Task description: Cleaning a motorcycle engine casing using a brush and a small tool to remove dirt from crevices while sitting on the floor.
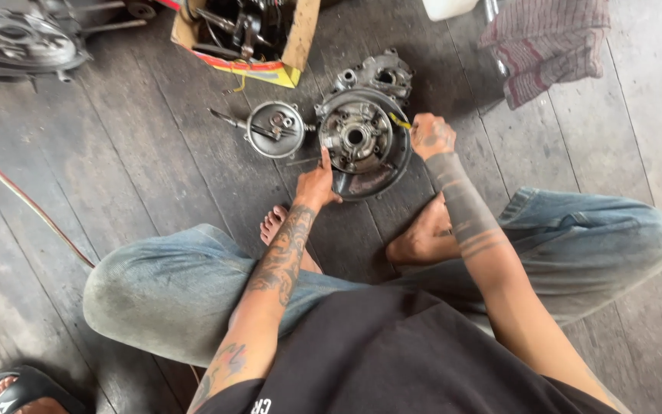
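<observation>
— Both hands on the round engine casing [362, 142]: my left hand [317, 184] is pressed against its near-left rim, fingers flat on the metal more than wrapped round it, while my right hand [430, 136] is closed on a small yellow-tipped tool [400, 121] at the casing's right rim.

— Where does the casing sit?

— On the dark plank floor [132, 153], straight ahead of my crossed legs, open face up, its hub in the middle. It lies between my two hands, just beyond my bare feet, and tilts slightly toward me.

— Which hand is nearer the work?

— They are about level. My right reaches the rim from the far right, and the tool points inward toward the hub. My left steadies from the side nearest my knee.

— Anything else within reach?

— One smaller round cover [274, 129] lies just left of the casing, close but apart from it. Further off, toward the floor's far edge, stand a cardboard box of parts [254, 38] and a checked cloth [549, 42]; another engine part [21, 38] is at the far-left corner.
</observation>
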